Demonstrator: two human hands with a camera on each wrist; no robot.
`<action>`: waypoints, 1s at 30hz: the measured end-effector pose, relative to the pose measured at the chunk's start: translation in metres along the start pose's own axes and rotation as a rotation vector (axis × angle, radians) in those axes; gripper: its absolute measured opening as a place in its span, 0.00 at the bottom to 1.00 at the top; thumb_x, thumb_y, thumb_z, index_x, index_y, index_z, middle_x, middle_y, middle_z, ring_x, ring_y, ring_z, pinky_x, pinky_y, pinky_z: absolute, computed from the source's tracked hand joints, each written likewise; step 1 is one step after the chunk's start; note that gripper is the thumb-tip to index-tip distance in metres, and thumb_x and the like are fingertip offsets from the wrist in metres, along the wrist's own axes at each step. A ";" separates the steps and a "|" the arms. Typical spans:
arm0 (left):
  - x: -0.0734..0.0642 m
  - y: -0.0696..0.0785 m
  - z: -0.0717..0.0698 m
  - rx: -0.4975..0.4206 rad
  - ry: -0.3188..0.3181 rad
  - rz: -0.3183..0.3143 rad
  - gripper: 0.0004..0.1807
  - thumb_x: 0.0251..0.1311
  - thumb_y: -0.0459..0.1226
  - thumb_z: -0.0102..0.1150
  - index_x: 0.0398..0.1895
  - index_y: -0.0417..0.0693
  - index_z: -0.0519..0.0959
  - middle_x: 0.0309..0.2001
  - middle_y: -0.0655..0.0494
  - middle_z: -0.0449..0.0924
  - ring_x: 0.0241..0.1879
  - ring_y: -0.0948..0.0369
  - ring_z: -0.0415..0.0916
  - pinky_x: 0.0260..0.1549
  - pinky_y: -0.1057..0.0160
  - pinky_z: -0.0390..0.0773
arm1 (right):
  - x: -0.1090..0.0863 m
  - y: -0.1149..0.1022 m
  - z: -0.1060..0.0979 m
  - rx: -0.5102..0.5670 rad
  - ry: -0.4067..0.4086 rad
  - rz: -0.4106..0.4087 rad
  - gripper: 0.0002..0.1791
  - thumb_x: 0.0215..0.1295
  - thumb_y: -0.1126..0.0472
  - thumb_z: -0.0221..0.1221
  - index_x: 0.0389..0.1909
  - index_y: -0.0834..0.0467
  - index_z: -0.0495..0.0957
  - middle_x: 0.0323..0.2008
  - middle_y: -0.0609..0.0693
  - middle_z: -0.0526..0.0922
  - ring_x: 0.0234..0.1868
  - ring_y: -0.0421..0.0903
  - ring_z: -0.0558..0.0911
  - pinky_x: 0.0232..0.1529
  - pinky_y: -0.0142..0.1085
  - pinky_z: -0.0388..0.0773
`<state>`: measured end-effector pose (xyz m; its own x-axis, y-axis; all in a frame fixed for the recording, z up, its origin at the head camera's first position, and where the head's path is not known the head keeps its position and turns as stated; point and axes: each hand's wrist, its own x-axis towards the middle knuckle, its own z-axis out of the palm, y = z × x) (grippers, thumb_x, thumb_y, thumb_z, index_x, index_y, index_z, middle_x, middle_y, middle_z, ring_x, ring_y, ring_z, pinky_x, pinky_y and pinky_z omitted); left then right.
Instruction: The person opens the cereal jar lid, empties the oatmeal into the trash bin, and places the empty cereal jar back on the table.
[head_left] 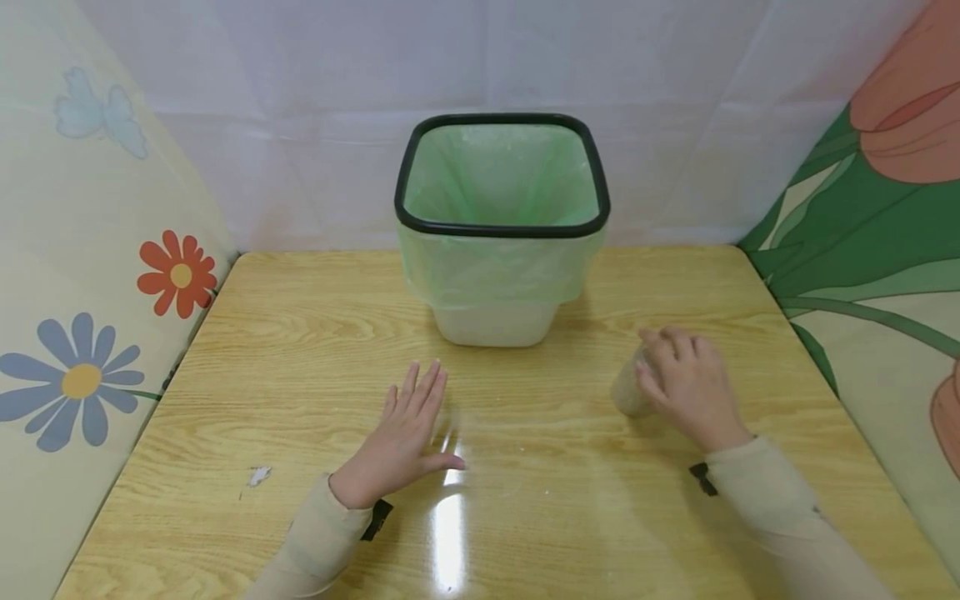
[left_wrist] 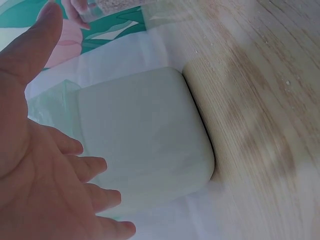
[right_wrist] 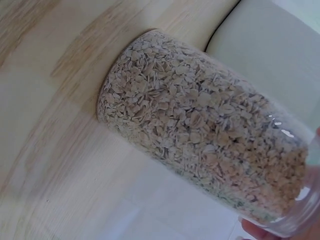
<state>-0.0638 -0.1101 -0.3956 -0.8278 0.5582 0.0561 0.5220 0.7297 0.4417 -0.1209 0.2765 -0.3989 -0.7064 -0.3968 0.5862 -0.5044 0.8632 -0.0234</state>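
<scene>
A clear jar of rolled oats stands at the right of the wooden table. My right hand grips it near its top, the fingers curled round it. Up close in the right wrist view, the oat flakes fill most of the jar, and fingertips show at its neck. My left hand hovers or rests left of the middle, its fingers straight and spread, holding nothing. In the left wrist view its palm faces the white bin.
A white bin with a green bag and a black rim ring stands at the back of the table. White sheeting hangs behind; flower-patterned panels flank both sides. A small white scuff marks the left tabletop.
</scene>
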 end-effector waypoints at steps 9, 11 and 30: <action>0.000 0.001 -0.002 -0.005 -0.004 -0.005 0.61 0.51 0.54 0.67 0.74 0.30 0.41 0.75 0.35 0.35 0.73 0.36 0.30 0.64 0.30 0.43 | 0.001 -0.008 0.004 0.012 0.008 -0.018 0.34 0.72 0.42 0.34 0.50 0.67 0.75 0.42 0.70 0.76 0.34 0.67 0.74 0.33 0.58 0.70; 0.000 0.000 -0.002 -0.010 0.000 -0.006 0.61 0.51 0.53 0.67 0.74 0.29 0.42 0.75 0.34 0.36 0.72 0.36 0.31 0.63 0.29 0.43 | 0.002 -0.010 0.005 0.010 0.012 -0.030 0.33 0.71 0.43 0.35 0.50 0.67 0.75 0.41 0.70 0.76 0.33 0.67 0.74 0.33 0.58 0.71; 0.000 0.001 -0.001 -0.033 0.007 -0.017 0.60 0.52 0.52 0.68 0.74 0.30 0.41 0.75 0.36 0.35 0.73 0.37 0.29 0.63 0.30 0.41 | 0.007 -0.033 0.012 0.042 0.052 -0.096 0.26 0.67 0.49 0.41 0.50 0.65 0.75 0.41 0.69 0.77 0.32 0.66 0.75 0.29 0.57 0.74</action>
<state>-0.0633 -0.1102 -0.3943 -0.8381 0.5427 0.0542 0.5004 0.7256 0.4724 -0.1152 0.2419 -0.4041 -0.6277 -0.4590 0.6287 -0.5896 0.8077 0.0010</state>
